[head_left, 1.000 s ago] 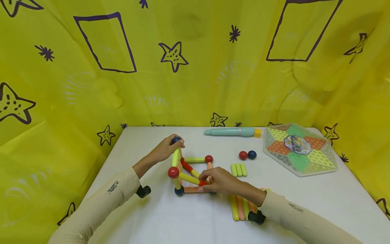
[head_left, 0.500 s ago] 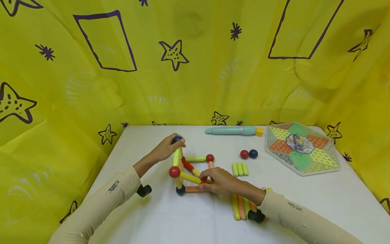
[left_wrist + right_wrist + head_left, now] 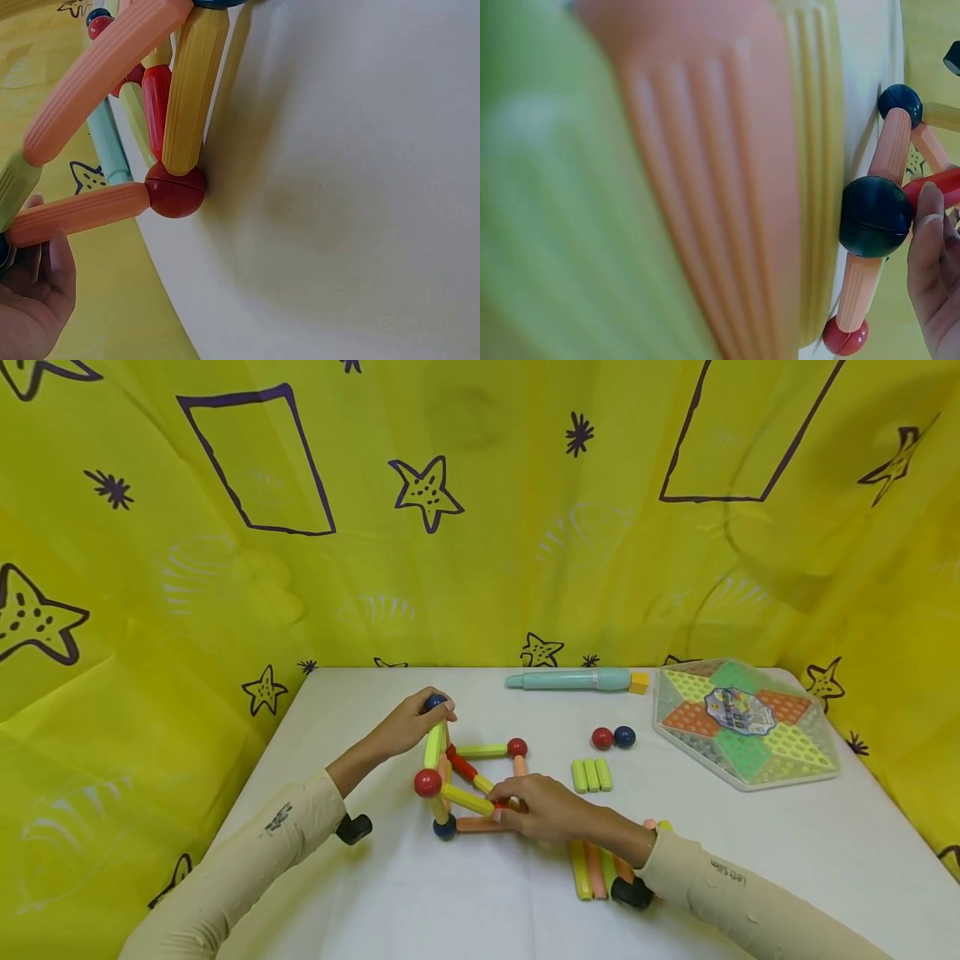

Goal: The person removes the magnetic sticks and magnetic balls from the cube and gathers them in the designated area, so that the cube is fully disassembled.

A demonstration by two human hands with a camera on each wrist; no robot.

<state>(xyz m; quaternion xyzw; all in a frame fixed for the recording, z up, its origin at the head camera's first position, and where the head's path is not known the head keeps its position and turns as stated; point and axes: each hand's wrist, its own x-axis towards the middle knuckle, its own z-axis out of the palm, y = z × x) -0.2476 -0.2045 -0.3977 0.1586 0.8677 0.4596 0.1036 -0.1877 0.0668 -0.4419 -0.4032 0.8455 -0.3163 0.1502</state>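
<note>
While the left hand grips the blue ball at the top of a magnetic-style rod-and-ball frame, the right hand pinches a red rod low on the frame's right side, the two hands well apart. The frame stands on the white table, at about its middle. From the gripped ball a light green rod slopes to a red ball, out of which a yellow rod runs to the right hand's fingertips. In the right wrist view a dark blue ball sits just beside the pinched rod; whether they join is unclear. To the right lie three short light green rods, with a loose red ball and a loose blue ball side by side beyond them. Longer rods lie partly hidden under the right forearm. Farther back are a teal tube and a hexagonal star-patterned game board.
</note>
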